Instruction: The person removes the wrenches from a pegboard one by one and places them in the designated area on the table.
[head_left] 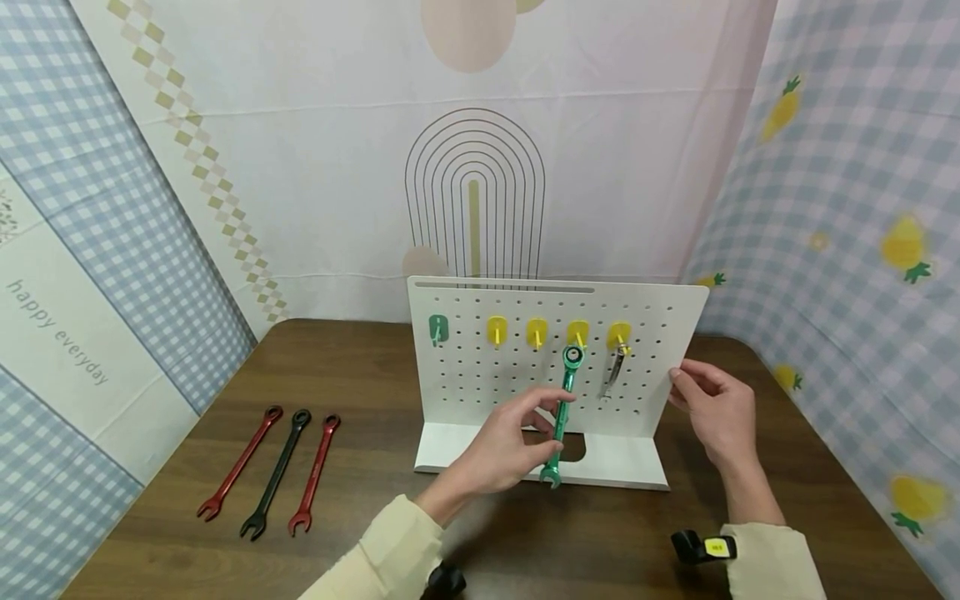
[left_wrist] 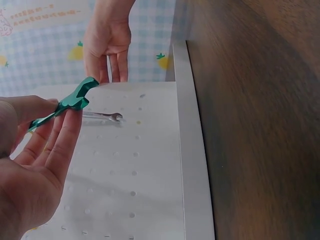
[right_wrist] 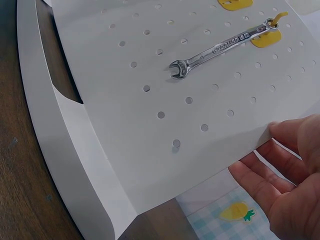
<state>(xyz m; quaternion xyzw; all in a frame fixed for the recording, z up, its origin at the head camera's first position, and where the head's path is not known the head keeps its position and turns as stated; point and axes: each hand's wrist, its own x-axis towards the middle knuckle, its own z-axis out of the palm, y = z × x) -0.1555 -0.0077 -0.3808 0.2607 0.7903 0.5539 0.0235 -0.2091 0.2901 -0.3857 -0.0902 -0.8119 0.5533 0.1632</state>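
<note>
My left hand [head_left: 504, 446] pinches a green combination wrench [head_left: 564, 408] between thumb and fingers, its ring end up beside a yellow hook [head_left: 577, 332] on the white pegboard [head_left: 465, 375]. Whether the ring is over that hook cannot be told. In the left wrist view the green wrench's open jaw end [left_wrist: 75, 97] sticks out past the fingertips. My right hand [head_left: 716, 408] grips the board's right edge, thumb on the front and fingers behind. From the rightmost yellow hook [right_wrist: 267, 37] hangs a silver combination wrench [right_wrist: 220, 50].
Two red wrenches [head_left: 240, 462] and a black wrench [head_left: 276, 475] lie on the wooden table [head_left: 360, 367] to the left. A green hook [head_left: 438, 328] and two bare yellow hooks [head_left: 497, 331] are on the board. Patterned cloth [head_left: 322, 167] hangs behind and at both sides.
</note>
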